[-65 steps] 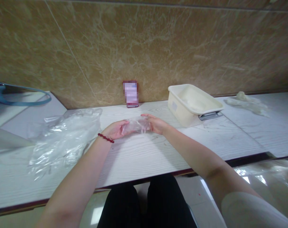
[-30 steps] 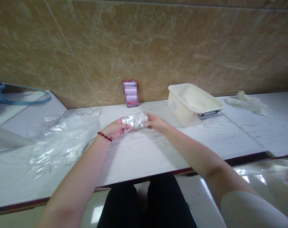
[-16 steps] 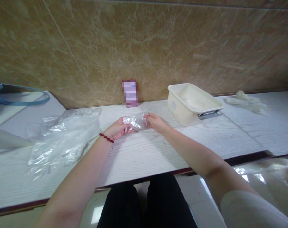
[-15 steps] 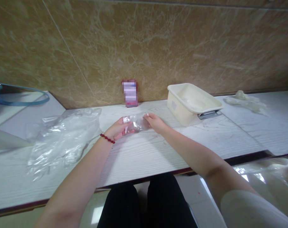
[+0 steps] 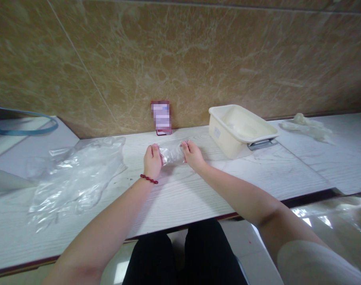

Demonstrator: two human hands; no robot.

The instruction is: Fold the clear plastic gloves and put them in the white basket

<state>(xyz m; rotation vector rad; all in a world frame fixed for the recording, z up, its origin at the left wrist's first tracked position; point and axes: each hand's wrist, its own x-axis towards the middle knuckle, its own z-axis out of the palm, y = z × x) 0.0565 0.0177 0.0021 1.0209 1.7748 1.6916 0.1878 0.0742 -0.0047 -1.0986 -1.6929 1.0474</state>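
Observation:
Between my hands a small clear plastic bag (image 5: 172, 153) is held by its two sides, just above the table. My left hand (image 5: 152, 161), with a red bead bracelet at the wrist, is closed on the bag's left side. Closed on its right edge is my right hand (image 5: 193, 154), thumb and fingers pinching the plastic. Whatever may be inside the bag cannot be made out. A larger pile of clear plastic bags (image 5: 82, 174) lies flat to the left of my left hand.
A cream plastic bin (image 5: 223, 138) with a grey handle stands right of my hands. A blurred card with a red border (image 5: 161, 118) leans on the wall. Crumpled plastic (image 5: 308, 126) lies far right; a blue strap (image 5: 25, 132) sits far left. The table's front edge runs before my knees.
My left hand has turned more upright and shifted slightly right, its fingers now curled round the bag's side. My right hand keeps its hold on the other side.

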